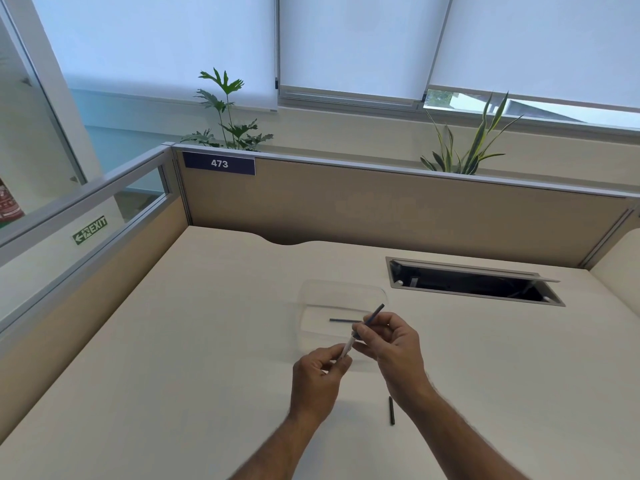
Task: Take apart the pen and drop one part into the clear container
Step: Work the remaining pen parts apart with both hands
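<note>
Left hand (320, 370): fingers pinched on the pale lower end of the pen (360, 332), low and in front of the box.
Right hand (391, 344): fingers clamped on the pen's dark upper section, tip of it poking up and right past the knuckles.
Pen: held slantwise between both hands, just above the near edge of the box; pale barrel below, dark slim section above (join between them hidden by fingers).
Box (341, 317): clear, open-topped, on the tabletop (173, 375), just beyond the hands.
Inside box: one thin dark rod (344, 320) lying flat on the floor of it (looks like a pen part, cannot say which).
Loose piece (391, 410): short dark stick, possibly a cap, on the tabletop near the right wrist, well apart from the box.
Progress: seemingly far along; a part already sits in the box and another lies aside, so the drop looks done, judging by how things lie.
Left to do: at most, pulling the two held sections apart; whether that counts as needed is unclear.
Risk: small parts rolling off if set down carelessly.
</note>
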{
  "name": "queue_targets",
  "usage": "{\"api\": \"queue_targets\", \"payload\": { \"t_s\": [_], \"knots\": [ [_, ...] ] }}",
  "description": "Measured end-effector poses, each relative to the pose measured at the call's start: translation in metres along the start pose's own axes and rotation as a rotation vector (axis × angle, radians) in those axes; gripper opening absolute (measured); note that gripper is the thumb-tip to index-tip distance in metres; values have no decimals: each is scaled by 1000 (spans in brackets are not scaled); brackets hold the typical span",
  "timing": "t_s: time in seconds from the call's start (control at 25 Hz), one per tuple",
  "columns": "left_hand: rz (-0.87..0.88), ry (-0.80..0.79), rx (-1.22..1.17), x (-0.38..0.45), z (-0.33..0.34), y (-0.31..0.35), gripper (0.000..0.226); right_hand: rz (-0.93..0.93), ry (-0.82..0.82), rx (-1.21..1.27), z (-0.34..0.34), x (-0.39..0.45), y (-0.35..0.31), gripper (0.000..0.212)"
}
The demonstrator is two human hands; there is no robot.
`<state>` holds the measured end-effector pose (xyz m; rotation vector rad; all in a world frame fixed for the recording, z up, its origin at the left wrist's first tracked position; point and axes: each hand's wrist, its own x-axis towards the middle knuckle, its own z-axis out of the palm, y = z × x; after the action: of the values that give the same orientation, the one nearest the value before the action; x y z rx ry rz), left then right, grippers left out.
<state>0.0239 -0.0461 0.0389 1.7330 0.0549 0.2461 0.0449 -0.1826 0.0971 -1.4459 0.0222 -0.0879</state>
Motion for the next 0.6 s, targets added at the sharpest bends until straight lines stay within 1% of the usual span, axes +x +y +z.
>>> {"api": "queue_targets", "payload": {
  "t_s": [0.2, 0.36, 0.52, 0.6],
  "knots": [
    [10, -3, -8, 0, 0, 1, 22, 0, -19, -115, -2, -1, 4, 7],
    [16, -23, -38, 0, 0, 2, 24, 71, -64, -184, -4, -2, 7, 9],
    [38, -35, -30, 0, -1, 1, 23, 93, -92, -266, -9, -8, 10, 30],
    [8, -18, -49, 1, 0, -1, 25, 108, -78, -287, -16, -9, 12, 36]
  ]
}}
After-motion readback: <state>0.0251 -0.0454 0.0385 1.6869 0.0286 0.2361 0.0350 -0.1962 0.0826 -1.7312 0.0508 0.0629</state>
